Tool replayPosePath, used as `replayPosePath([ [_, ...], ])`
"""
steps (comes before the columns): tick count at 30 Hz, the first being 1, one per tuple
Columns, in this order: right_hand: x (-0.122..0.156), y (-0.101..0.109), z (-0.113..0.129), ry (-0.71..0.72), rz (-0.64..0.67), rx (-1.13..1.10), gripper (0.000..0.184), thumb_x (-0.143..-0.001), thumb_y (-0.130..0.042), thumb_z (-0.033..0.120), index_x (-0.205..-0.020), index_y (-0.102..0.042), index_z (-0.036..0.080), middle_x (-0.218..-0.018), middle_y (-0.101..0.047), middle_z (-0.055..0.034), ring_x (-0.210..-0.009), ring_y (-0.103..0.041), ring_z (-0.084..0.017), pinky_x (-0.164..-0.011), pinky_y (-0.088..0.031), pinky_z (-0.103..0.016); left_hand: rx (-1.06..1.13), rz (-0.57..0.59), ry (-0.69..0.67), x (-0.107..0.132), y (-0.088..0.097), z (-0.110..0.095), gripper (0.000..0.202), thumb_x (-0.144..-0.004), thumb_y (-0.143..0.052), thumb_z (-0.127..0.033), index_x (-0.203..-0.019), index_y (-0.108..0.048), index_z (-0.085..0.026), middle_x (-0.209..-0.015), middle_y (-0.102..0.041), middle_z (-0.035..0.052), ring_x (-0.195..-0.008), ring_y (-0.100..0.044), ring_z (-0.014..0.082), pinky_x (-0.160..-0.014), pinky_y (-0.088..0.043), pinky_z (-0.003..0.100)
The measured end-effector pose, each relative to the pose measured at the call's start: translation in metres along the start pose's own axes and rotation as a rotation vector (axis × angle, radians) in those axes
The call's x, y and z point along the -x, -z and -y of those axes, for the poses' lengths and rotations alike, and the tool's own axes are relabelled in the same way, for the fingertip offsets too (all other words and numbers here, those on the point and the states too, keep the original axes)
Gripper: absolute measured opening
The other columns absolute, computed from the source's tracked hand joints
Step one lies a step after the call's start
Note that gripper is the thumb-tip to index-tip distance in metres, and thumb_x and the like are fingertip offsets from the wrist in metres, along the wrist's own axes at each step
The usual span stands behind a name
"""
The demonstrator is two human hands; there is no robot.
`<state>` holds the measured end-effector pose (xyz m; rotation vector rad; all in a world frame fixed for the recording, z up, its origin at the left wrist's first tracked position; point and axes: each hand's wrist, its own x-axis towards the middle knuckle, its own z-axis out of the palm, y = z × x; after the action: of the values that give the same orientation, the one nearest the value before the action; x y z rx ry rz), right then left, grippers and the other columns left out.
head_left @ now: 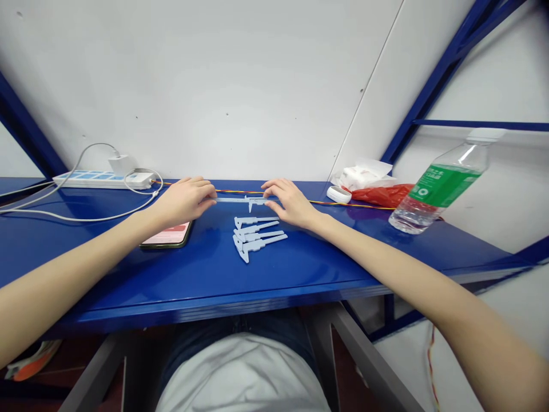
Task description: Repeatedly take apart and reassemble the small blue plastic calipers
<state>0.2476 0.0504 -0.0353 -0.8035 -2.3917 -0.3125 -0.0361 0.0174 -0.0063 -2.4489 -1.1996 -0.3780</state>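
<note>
A pale grey vernier caliper lies level between my two hands at the back of the blue table. My left hand pinches its left end, thumb and fingers together. At its other end, near the jaws, my right hand grips it between thumb and fingers. Just in front, several more pale calipers lie fanned in a loose pile, jaws to the left. A phone with a lit screen lies partly beneath my left wrist.
At the back left sits a white power strip with a plugged charger and white cable. To the right are a tilted water bottle, a red plastic bag, tissues and a small white object. Thin wires run along the wall.
</note>
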Motion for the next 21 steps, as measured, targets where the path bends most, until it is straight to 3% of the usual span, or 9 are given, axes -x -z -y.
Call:
replayPosePath([
  [11,-0.005,0.003,0.03,0.083,-0.064,-0.013,0.009,-0.09,-0.049,0.025,-0.093,-0.056,0.02,-0.112,-0.061,-0.0093,-0.107,-0.054,-0.022,-0.092,-0.039,-0.039,-0.111,-0.135,-0.133,0.0,0.004,-0.03,0.026,-0.092,-0.039,-0.029,-0.085,-0.061,-0.017,-0.084,-0.067,0.0065,-0.084,-0.06,0.0207,-0.077,-0.045,0.033],
  [18,-0.004,0.002,0.032,0.113,-0.047,0.058,0.009,-0.088,-0.055,0.026,-0.092,-0.06,0.02,-0.113,-0.062,-0.0086,-0.107,-0.054,-0.023,-0.091,-0.04,-0.039,-0.121,-0.192,-0.17,0.0,0.002,-0.037,0.026,-0.092,-0.04,-0.028,-0.085,-0.062,-0.017,-0.082,-0.067,0.0061,-0.082,-0.06,0.0207,-0.074,-0.045,0.033],
  [21,-0.005,0.001,0.03,0.076,-0.055,0.067,0.009,-0.088,-0.055,0.026,-0.091,-0.061,0.021,-0.114,-0.062,-0.0075,-0.107,-0.054,-0.022,-0.091,-0.04,-0.039,-0.123,-0.191,-0.132,0.0,0.002,-0.036,0.027,-0.092,-0.04,-0.031,-0.094,-0.062,-0.015,-0.089,-0.067,0.0085,-0.089,-0.06,0.0227,-0.079,-0.046,0.035],
])
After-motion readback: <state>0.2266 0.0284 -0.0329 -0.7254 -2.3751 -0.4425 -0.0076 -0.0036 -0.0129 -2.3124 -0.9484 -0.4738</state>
